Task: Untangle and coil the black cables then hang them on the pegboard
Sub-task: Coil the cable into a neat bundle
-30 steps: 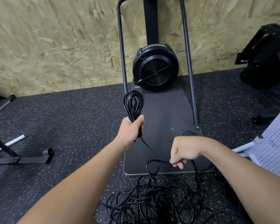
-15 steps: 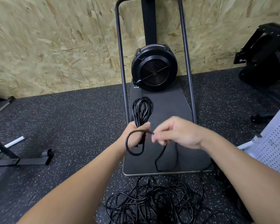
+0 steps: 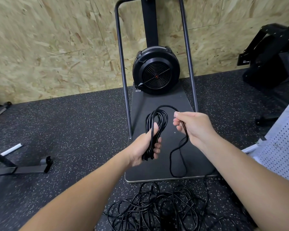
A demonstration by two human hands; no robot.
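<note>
Black cable coil point(image 3: 154, 124): several loops bunched upright, held in air. One strand point(image 3: 177, 157) arcs off its top, drops in a loose loop to the tangled cable pile point(image 3: 158, 209) on the speckled floor. White pegboard point(image 3: 280, 147) at right edge.

**Legible markings: none confirmed**

No text, brand, number or sign could be read on any surface in the head view. A small pale label point(image 3: 245, 61) was noted on the black equipment at the right edge, but its print was too small to make out. A small light tag point(image 3: 137, 90) at the lower left of the round black fan housing point(image 3: 155, 70) was likewise illegible. The fan hub carried a small red mark point(image 3: 156, 76), not readable as a character.
</note>
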